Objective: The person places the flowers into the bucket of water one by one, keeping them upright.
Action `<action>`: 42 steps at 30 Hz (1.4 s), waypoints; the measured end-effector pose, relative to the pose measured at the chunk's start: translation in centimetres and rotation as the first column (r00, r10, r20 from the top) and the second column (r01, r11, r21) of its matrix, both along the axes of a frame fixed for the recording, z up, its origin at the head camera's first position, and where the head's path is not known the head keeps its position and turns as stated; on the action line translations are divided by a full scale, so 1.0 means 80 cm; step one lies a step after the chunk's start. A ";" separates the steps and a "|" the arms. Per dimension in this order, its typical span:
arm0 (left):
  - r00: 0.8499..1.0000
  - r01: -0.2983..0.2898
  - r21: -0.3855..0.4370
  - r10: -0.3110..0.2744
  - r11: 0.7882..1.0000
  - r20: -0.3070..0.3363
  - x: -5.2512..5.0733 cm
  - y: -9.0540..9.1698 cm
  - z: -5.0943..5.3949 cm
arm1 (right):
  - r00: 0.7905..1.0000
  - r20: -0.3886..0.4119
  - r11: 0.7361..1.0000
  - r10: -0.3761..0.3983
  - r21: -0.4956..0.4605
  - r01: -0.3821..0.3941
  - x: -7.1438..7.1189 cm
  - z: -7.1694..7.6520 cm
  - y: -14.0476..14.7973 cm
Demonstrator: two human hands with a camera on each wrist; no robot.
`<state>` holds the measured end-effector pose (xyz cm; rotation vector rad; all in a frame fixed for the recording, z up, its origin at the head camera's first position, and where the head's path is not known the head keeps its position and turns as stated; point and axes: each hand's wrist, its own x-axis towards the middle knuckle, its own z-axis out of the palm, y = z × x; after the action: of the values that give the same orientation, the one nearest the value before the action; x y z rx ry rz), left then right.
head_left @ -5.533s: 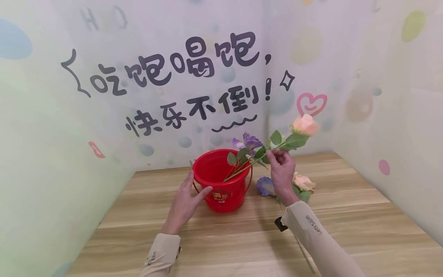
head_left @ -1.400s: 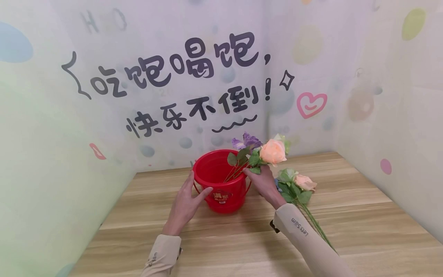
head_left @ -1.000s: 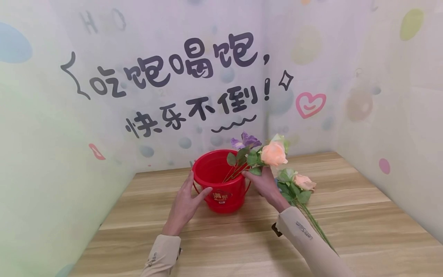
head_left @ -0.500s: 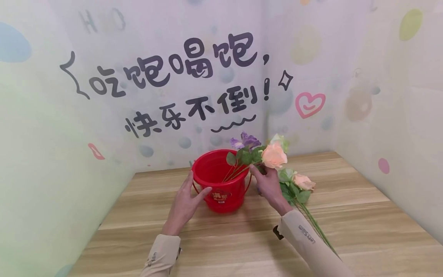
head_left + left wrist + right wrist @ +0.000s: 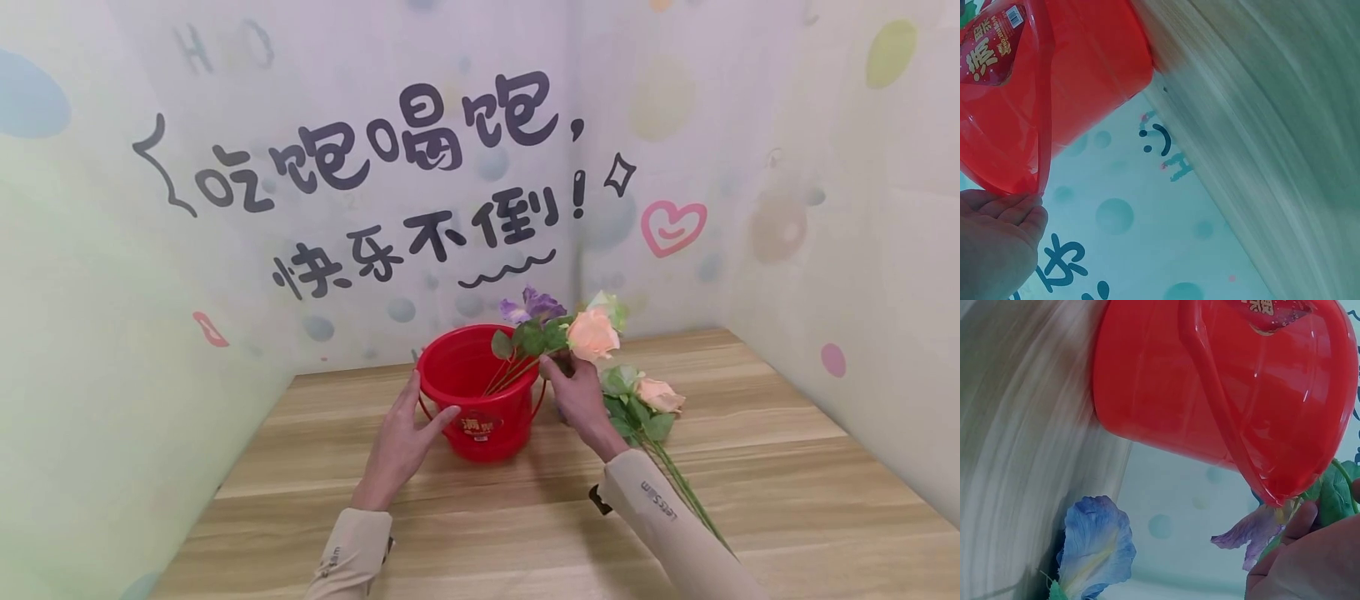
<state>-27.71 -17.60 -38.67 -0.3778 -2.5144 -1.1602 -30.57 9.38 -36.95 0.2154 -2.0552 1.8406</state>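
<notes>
A red bucket (image 5: 480,433) stands upright on the table in the head view. My left hand (image 5: 397,442) touches its left side near the rim, thumb and fingers spread; the left wrist view shows the fingertips (image 5: 1025,209) at the rim by the handle. At the right rim, my right hand (image 5: 585,400) pinches the leafy stem of a peach rose (image 5: 594,333), whose lower stem reaches into the bucket. A purple flower (image 5: 534,305) leans in the bucket behind it, and a pale green-white bloom (image 5: 609,308) shows behind the rose.
Right of the bucket, another peach rose (image 5: 660,393) and a pale green bloom (image 5: 621,380) lie on the wooden table (image 5: 480,533), stems toward the front. A blue flower (image 5: 1097,547) lies beside the bucket. Printed walls (image 5: 375,167) close off the back and sides.
Compared with several seconds ago, my right hand and the peach rose are lower and further left, at the bucket's rim. Lately the right hand has shifted slightly right; the left hand stays put.
</notes>
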 end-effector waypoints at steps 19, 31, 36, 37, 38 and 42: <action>1.000 -0.005 0.001 0.005 1.000 0.021 0.000 0.002 -0.001 | 0.997 0.080 0.999 -0.019 0.053 0.015 0.002 0.000 -0.001; 1.000 -0.007 0.004 0.007 1.000 0.015 0.001 0.001 -0.001 | 0.996 0.085 1.000 0.000 -0.018 0.001 0.002 -0.007 0.007; 1.000 -0.009 0.005 0.009 1.000 0.017 0.002 0.001 -0.001 | 0.998 0.067 1.000 -0.005 -0.028 0.007 0.005 -0.010 0.013; 1.000 -0.009 0.006 0.009 1.000 0.017 0.002 0.001 0.000 | 0.998 0.061 1.000 -0.007 -0.028 0.009 0.005 -0.011 0.014; 1.000 -0.010 0.007 0.010 1.000 0.020 0.002 0.001 0.000 | 0.998 0.056 1.000 -0.008 -0.030 0.010 0.005 -0.012 0.015; 1.000 -0.009 0.003 0.009 1.000 0.011 0.002 0.001 0.000 | 0.999 0.051 0.999 -0.011 -0.035 0.013 0.005 -0.016 0.018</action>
<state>-27.58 -17.50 -38.70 -0.3594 -2.5207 -1.1652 -30.18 10.81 -38.21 0.1474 -2.0518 1.8915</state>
